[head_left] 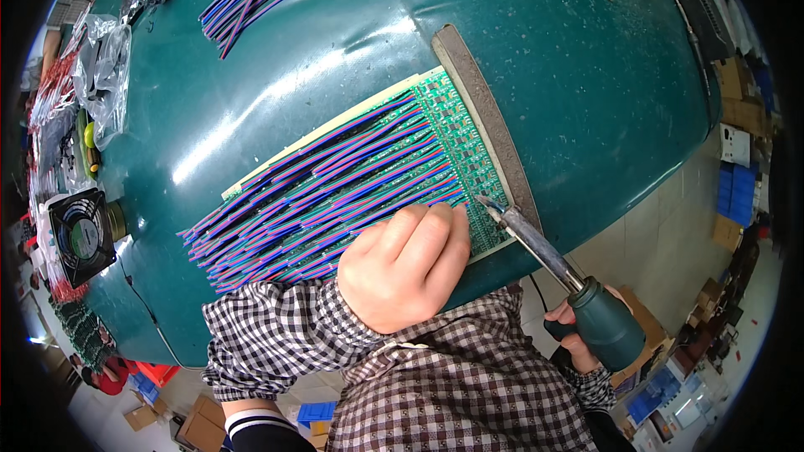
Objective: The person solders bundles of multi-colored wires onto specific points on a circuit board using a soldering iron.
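Observation:
A panel of green circuit boards [461, 130] lies at a slant on the table, dense with small parts. Rows of red, blue, green and black ribbon wires [335, 169] cover it and stick out past its left end. My left hand [408, 264] is closed over the panel's near part, pinching a ribbon wire by the boards' right end; its fingertips are mostly hidden. A soldering iron [544, 253] with a dark green handle is gripped in my right hand [574, 331]. Its tip reaches the boards just right of my left fingertips.
A brown bar [486, 113] lies along the panel's right end on the green table [603, 117]. At the far left lie a bundle of loose wires [244, 4] and plastic bags [105, 75]. A black fan [81, 236] stands by the left edge. Boxes [741, 109] stand beyond the table's right side.

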Demonstrator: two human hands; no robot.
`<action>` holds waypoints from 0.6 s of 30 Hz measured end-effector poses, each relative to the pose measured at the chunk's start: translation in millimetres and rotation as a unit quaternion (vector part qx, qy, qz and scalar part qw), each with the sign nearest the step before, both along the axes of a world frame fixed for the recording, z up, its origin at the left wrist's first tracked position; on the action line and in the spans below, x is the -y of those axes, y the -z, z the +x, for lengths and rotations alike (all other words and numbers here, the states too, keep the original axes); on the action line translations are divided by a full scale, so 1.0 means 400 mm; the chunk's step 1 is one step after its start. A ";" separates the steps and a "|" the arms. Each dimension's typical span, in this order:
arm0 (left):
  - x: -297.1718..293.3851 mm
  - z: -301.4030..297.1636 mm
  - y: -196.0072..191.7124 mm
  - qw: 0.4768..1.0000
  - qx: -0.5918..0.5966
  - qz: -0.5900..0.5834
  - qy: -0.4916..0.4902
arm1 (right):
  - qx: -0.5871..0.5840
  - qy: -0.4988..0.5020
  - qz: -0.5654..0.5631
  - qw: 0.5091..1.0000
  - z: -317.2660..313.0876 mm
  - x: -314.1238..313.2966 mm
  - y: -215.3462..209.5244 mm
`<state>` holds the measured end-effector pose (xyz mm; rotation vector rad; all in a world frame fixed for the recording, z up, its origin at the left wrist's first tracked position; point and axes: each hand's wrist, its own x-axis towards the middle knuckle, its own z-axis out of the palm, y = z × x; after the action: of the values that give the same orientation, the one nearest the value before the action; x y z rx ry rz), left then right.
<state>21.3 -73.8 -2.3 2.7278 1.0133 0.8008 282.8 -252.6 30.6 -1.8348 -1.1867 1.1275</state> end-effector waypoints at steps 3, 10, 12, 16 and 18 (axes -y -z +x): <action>-0.006 0.003 -0.024 0.999 -0.001 -0.041 0.006 | 0.001 0.003 0.008 1.000 0.000 -0.001 -0.001; -0.014 -0.003 -0.022 0.998 -0.017 -0.042 0.035 | 0.003 0.001 0.017 1.000 0.004 0.003 0.005; -0.010 -0.002 -0.012 0.999 -0.010 -0.036 0.032 | -0.003 0.000 0.017 1.000 0.006 0.005 0.008; -0.003 0.000 0.007 1.000 -0.010 0.011 0.007 | 0.010 0.002 0.012 1.000 -0.001 0.005 0.004; -0.001 0.001 0.006 1.000 -0.010 0.010 0.003 | 0.009 -0.001 0.010 1.000 -0.003 0.001 0.002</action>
<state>21.6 -73.4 -4.8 2.7590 1.0049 0.7895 281.5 -253.2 29.8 -1.8326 -1.2073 1.0974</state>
